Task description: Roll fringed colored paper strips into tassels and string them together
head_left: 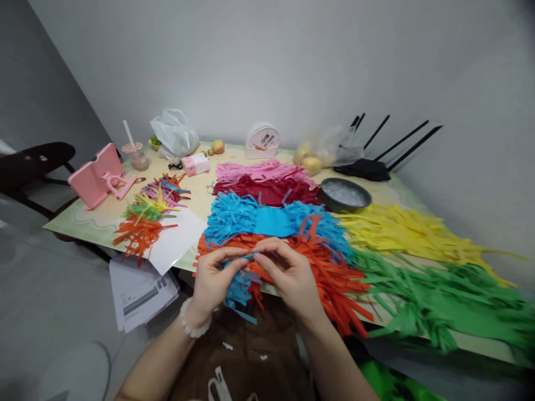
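Observation:
My left hand (214, 277) and my right hand (292, 278) pinch a small blue fringed strip (239, 291) between thumbs and fingertips, close to the table's front edge. Its cut ends dangle below my left fingers. Right behind my hands lies an orange fringed sheet (334, 278), its strands hanging over the edge. Beyond it is a blue fringed sheet (273, 221) with a plain middle band. Farther back lie a dark red fringed sheet (271, 191) and a pink one (261, 170).
Green fringe (463, 303) and yellow fringe (409, 228) spread to the right. A dark bowl (345, 195) stands behind. Small multicoloured tassels (144, 231), white paper (178, 239), a pink stand (98, 175) and a lidded drink cup (137, 156) are at the left.

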Available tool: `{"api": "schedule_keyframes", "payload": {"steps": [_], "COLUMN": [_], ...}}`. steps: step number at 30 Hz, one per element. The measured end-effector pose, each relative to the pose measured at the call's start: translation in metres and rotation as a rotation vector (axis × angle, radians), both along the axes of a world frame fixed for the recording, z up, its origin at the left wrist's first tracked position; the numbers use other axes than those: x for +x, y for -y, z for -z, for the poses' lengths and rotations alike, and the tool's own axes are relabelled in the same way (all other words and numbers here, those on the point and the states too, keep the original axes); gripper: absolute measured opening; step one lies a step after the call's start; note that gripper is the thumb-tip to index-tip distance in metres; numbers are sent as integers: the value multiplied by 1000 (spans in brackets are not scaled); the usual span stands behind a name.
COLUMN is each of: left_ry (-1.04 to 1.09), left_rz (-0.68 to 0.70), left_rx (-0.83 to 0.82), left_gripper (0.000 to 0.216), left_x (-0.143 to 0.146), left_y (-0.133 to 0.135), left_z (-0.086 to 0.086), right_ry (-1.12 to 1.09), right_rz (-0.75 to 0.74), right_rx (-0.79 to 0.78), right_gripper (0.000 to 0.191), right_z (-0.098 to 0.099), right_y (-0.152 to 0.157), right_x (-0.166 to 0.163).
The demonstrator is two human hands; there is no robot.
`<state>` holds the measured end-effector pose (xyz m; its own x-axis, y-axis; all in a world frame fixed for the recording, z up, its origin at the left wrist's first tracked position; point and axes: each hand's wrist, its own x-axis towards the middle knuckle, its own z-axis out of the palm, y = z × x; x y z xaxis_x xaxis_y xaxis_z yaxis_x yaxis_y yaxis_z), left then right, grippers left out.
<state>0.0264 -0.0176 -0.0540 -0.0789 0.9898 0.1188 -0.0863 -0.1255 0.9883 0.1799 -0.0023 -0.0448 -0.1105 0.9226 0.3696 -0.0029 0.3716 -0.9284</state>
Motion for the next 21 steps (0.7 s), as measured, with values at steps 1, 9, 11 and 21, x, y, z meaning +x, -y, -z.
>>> {"api": "schedule_keyframes", "payload": {"steps": [1, 9, 11, 21], "left_ry": [-12, -75, -38, -286], "left_rz": [26, 65, 47, -442], "left_rx": [-1, -3, -41, -210], "left_gripper": [19, 13, 16, 36], "left_x": [0, -10, -11, -115], "left_y": [0, -4, -1, 28], "left_z": [0, 3, 7, 21], "right_ry": [39, 120, 88, -55], "right_rz": [13, 0, 30, -91], "right_rx": [30, 44, 50, -123], "right_gripper": [6, 8, 8, 11], "right_z": [-2, -5, -3, 20], "right_y": [-1, -4, -4, 13], "right_x": [1, 3, -1, -24]}}
